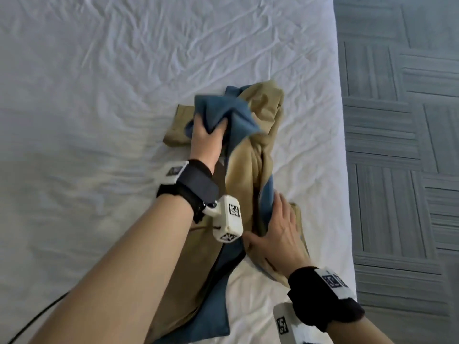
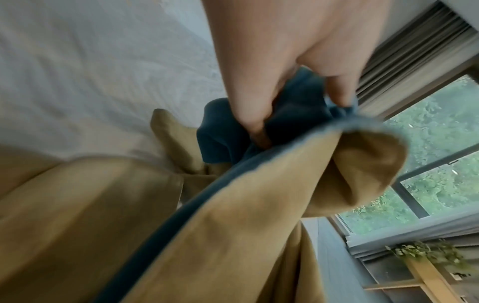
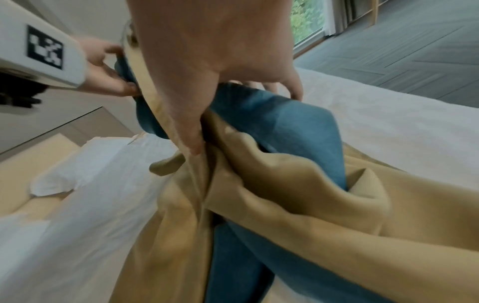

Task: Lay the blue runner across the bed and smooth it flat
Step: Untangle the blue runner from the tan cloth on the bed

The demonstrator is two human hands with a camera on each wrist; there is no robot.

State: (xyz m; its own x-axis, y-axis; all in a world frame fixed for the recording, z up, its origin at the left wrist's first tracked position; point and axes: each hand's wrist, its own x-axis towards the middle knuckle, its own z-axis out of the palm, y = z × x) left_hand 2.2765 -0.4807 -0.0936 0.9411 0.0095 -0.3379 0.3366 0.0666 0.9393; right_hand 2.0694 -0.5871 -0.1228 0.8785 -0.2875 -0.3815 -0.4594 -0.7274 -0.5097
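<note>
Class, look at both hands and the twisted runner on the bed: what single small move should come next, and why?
Probably the left hand, which grips a bunched blue end of the runner, should draw that end away across the bed while the right hand holds the near part. The runner lies twisted and crumpled, tan underside mostly up, so it needs opening out before smoothing.

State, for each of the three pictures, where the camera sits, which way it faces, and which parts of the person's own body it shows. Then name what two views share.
Head: looks down at the bed; both forearms, left hand and right hand on the runner.
Left wrist: looks along the fingers gripping blue cloth, toward a window.
Right wrist: looks along the right hand; left hand beyond.
Shared: both wrist views show the runner and window.
</note>
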